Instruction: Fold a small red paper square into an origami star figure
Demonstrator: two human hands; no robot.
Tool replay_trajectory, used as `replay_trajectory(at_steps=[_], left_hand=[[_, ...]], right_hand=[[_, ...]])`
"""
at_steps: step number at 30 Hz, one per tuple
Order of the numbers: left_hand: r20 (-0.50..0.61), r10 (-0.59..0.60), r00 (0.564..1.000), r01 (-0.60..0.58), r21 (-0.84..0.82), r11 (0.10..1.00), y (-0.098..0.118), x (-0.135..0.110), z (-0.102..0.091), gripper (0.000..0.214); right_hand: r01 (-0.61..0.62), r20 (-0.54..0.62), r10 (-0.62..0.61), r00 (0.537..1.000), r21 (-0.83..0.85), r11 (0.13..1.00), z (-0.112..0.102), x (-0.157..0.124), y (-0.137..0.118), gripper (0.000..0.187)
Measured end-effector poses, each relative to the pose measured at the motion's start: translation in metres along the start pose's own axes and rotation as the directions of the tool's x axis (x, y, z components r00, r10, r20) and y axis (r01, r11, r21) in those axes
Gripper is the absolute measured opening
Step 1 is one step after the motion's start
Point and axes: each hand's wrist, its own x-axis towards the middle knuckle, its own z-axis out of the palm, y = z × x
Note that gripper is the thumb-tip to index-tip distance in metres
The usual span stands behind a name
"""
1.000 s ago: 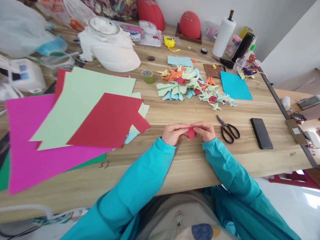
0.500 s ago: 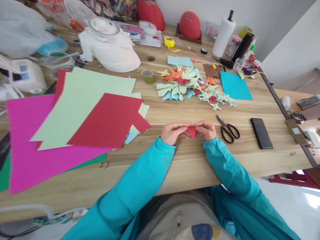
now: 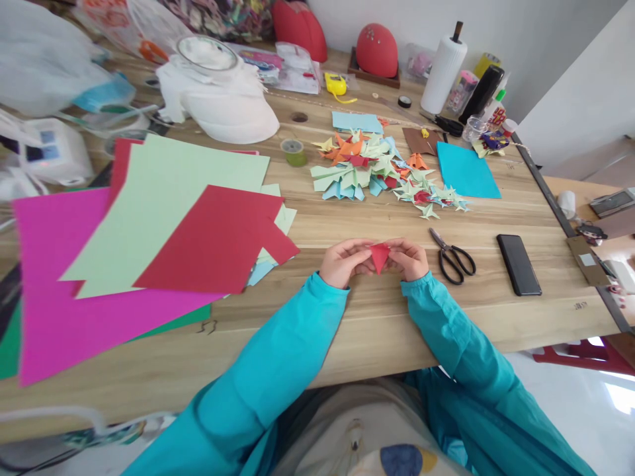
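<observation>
- Red folded paper (image 3: 380,256): small pointed piece held just above the wooden table (image 3: 387,330), near its front edge, between both hands.
- Magenta sheet (image 3: 59,291): large, near the bottom of the fanned stack at far left.
- Pale green sheet (image 3: 163,192): overlaps the magenta sheet.
- Red sheet (image 3: 213,238): lies on the pale green sheet, one corner pointing toward the hands.
- Left hand (image 3: 342,262): fingers curled, pinching the left side of the red folded paper.
- Pile of folded shapes (image 3: 381,173): green, blue, orange and red pieces on the table beyond the hands.
- Right hand (image 3: 411,259): fingers curled, pinching the right side of the same piece.
- Scissors (image 3: 452,256): lie flat just right of the right hand, black handles toward the table's front edge.
- Blue sheet (image 3: 466,170): flat, just right of the pile.
- Phone (image 3: 518,264): dark slab lying near the scissors, on their right.
</observation>
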Motion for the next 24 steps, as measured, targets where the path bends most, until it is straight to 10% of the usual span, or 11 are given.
replay_trajectory(at_steps=[12, 24], left_hand=[[0.131, 0.278, 0.952, -0.300, 0.210, 0.930, -0.0069, 0.0010, -0.0002, 0.032], [0.187, 0.135, 0.973, -0.158, 0.115, 0.981, -0.0036, -0.0015, 0.0011, 0.067]], right_hand=[[0.068, -0.077, -0.070, 0.995, -0.028, 0.997, -0.0017, 0.0062, 0.0066, 0.025], [0.028, -0.043, -0.030, 0.999, -0.050, 0.998, -0.0005, 0.0056, 0.0019, 0.021]])
